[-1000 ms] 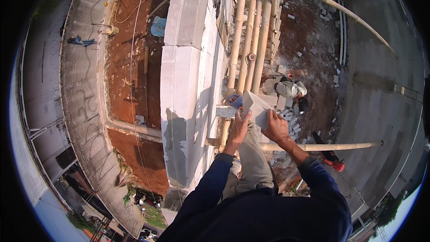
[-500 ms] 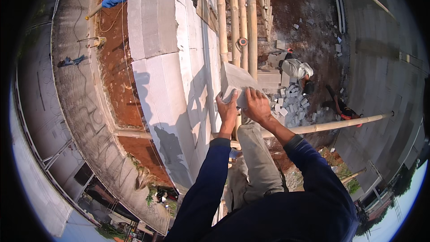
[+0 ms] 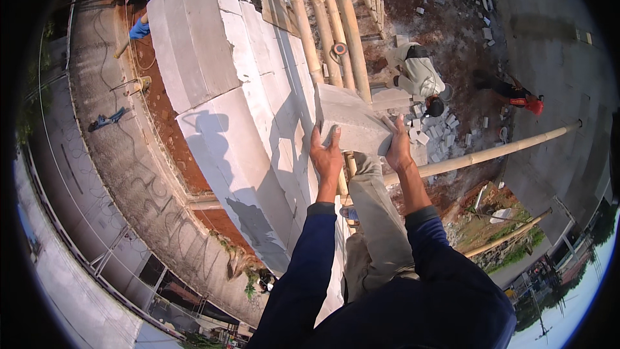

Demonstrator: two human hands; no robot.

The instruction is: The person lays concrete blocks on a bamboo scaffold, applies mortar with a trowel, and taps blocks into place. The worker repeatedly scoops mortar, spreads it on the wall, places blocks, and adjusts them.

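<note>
Left hand (image 3: 327, 155) and right hand (image 3: 399, 147) are set apart, both clamped. White wall (image 3: 226, 113) is seen at left, bamboo poles (image 3: 349, 24) beyond. Grey block (image 3: 353, 119) is gripped between, by its ends; best kept level, evenly supported.
</note>
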